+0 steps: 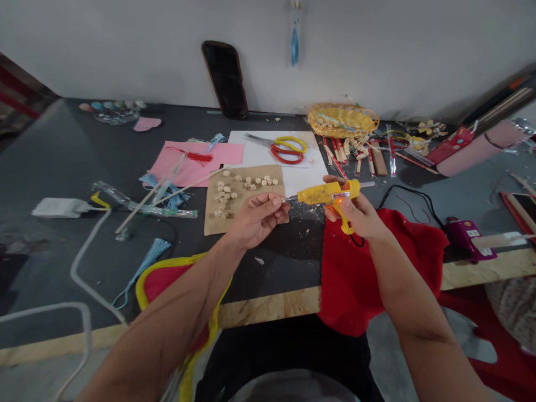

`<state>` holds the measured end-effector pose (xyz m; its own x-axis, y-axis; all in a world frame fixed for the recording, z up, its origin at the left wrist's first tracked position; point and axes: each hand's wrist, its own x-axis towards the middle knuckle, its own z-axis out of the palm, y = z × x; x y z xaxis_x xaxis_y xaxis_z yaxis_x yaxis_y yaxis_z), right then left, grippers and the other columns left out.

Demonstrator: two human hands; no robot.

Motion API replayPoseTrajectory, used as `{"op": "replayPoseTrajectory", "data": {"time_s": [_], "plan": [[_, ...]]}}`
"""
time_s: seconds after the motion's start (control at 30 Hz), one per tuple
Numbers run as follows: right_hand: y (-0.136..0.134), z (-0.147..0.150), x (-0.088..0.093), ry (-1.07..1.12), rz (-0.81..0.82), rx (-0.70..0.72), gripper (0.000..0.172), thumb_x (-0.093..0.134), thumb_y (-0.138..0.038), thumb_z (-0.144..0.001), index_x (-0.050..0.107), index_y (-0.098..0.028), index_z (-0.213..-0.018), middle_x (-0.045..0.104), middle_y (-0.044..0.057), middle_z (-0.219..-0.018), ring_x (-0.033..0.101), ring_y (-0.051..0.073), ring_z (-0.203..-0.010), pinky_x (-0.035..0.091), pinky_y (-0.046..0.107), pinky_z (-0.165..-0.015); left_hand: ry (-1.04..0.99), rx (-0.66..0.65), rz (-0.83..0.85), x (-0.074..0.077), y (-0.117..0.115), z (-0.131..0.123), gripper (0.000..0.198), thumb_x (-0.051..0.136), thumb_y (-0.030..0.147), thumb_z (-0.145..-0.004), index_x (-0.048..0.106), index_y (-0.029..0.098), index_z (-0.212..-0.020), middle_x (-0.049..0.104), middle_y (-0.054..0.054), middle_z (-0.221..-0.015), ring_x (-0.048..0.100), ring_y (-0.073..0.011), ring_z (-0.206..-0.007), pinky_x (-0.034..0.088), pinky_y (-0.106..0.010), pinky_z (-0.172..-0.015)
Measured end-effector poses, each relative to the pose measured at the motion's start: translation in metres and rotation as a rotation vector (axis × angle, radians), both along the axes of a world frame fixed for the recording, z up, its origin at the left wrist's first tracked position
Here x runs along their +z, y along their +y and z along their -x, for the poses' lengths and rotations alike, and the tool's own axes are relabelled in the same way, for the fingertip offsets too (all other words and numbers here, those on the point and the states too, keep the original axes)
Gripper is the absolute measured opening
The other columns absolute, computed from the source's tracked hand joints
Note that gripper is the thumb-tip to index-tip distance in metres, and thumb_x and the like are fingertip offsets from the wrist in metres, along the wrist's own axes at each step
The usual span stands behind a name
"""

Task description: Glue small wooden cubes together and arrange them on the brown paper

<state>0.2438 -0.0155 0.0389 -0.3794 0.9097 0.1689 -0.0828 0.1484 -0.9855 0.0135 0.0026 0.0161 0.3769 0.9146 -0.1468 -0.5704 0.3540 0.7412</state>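
Note:
In my right hand (355, 215) is a yellow hot glue gun (320, 194), its nozzle pointing left and a clear glue stick (367, 184) poking out of its back. My left hand (262, 218) pinches something small and pale at the nozzle tip; the fingers mostly hide it. Under and beyond that hand lies a brown sheet (213, 223) bearing several small pale wooden bits (224, 195). A red cloth (381, 273) spreads beneath my right hand and hangs over the table's front edge.
Scissors (288, 149) lie on white paper (247, 142) beside pink paper (167, 173). A wicker basket (343, 120) stands at the back, near small wooden sticks (339, 149). A phone (226, 81) leans on the wall. A white charger (61, 208) trails its cable left; a purple box (467, 240) sits right.

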Motion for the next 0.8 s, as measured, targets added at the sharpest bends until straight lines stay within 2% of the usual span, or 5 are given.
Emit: {"op": "replayPoseTrajectory", "data": {"time_s": [0.3, 0.47, 0.63, 0.73, 0.8], "plan": [[0.001, 0.002, 0.001, -0.006, 0.006, -0.001, 0.055, 0.056, -0.059, -0.087, 0.047, -0.025, -0.129, 0.054, -0.001, -0.077, 0.050, 0.011, -0.060, 0.040, 0.029, -0.056, 0.017, 0.049, 0.004, -0.003, 0.002, 0.000, 0.019, 0.084, 0.025, -0.064, 0.068, 0.014, -0.064, 0.064, -0.001, -0.059, 0.056, -0.0078, -0.057, 0.048, -0.018, -0.055], [0.004, -0.005, -0.002, 0.037, 0.058, -0.004, 0.046, 0.054, -0.058, -0.088, 0.056, -0.022, -0.117, 0.059, 0.000, -0.074, 0.053, 0.013, -0.062, 0.043, 0.029, -0.058, 0.028, 0.079, 0.010, -0.001, 0.002, 0.000, 0.021, 0.085, 0.025, -0.063, 0.067, 0.014, -0.065, 0.065, -0.001, -0.062, 0.058, -0.0079, -0.059, 0.047, -0.017, -0.055], [0.017, -0.016, -0.015, 0.052, 0.237, -0.268, 0.040, 0.052, -0.056, -0.089, 0.060, -0.019, -0.101, 0.068, 0.004, -0.081, 0.054, 0.012, -0.060, 0.046, 0.026, -0.054, 0.022, 0.107, 0.023, 0.000, 0.001, -0.001, 0.021, 0.084, 0.024, -0.064, 0.065, 0.013, -0.063, 0.067, -0.004, -0.068, 0.056, -0.0074, -0.059, 0.046, -0.019, -0.055], [0.026, -0.020, -0.026, 0.018, 0.333, -0.304, 0.042, 0.059, -0.055, -0.084, 0.057, -0.020, -0.106, 0.070, 0.004, -0.086, 0.056, 0.012, -0.062, 0.048, 0.025, -0.054, 0.020, 0.097, 0.013, -0.001, 0.001, -0.002, 0.021, 0.084, 0.023, -0.065, 0.065, 0.013, -0.064, 0.066, -0.003, -0.066, 0.058, -0.0086, -0.062, 0.045, -0.019, -0.055], [0.032, -0.025, -0.033, -0.041, 0.299, -0.346, 0.044, 0.063, -0.056, -0.081, 0.057, -0.019, -0.104, 0.068, 0.003, -0.083, 0.057, 0.011, -0.062, 0.048, 0.025, -0.055, 0.020, 0.083, 0.009, -0.001, 0.000, -0.002, 0.020, 0.083, 0.023, -0.065, 0.066, 0.014, -0.064, 0.066, -0.004, -0.067, 0.058, -0.0085, -0.061, 0.045, -0.019, -0.055]]}}
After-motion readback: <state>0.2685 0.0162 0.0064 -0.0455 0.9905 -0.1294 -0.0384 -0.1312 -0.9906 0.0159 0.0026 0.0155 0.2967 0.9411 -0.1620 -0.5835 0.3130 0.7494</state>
